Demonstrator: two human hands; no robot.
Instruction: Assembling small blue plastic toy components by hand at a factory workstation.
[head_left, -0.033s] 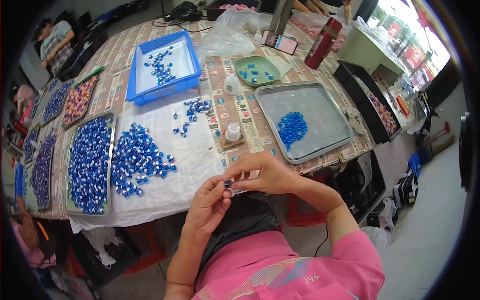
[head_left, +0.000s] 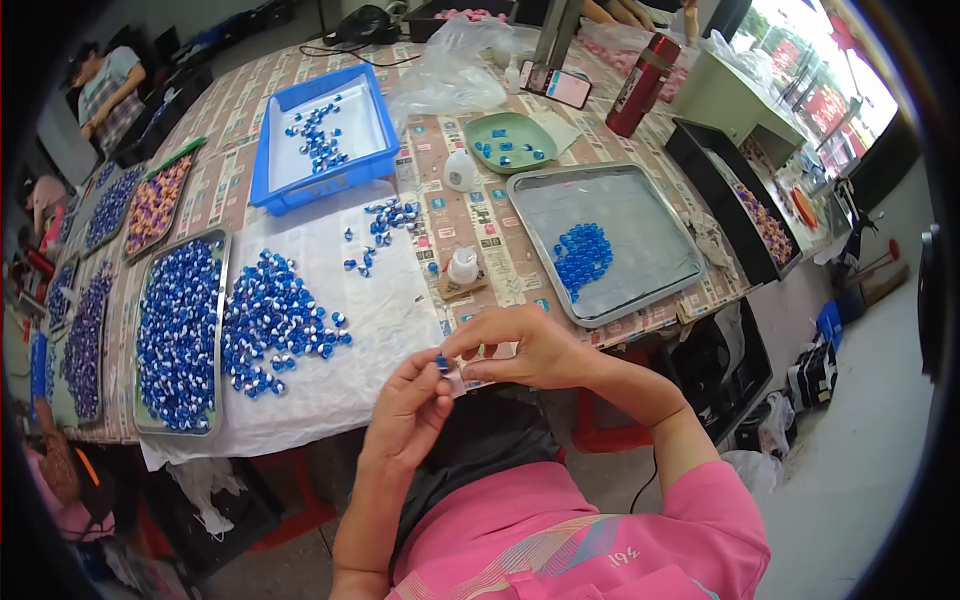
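Note:
Over the table's front edge, my two hands meet around one small piece. My left hand point(head_left: 408, 408) is closed, pinching a small blue bead point(head_left: 443, 364) between thumb and fingertips. From the right comes my right hand point(head_left: 522, 346), its thumb and fingers curled close against the bead; what they grip is hard to make out. A small whitish scrap point(head_left: 456, 383) shows just below the bead, between the hands. To the left, a pile of blue-and-white beads point(head_left: 275, 320) lies on a white cloth point(head_left: 385, 330). A metal tray point(head_left: 640, 235) at right holds plain blue beads point(head_left: 583, 256).
A full tray of beads point(head_left: 180, 335) stands at left, a blue bin point(head_left: 390, 150) behind. A small white bottle point(head_left: 462, 266), another white bottle point(head_left: 461, 171), a green dish point(head_left: 548, 133), a propped phone point(head_left: 556, 85) and a red flask point(head_left: 645, 85) stand farther back. Another person point(head_left: 108, 90) sits far left.
The bead has shifted slightly up and left in my left fingertips and shows brighter blue. The whitish scrap now shows below it. My right hand has barely moved.

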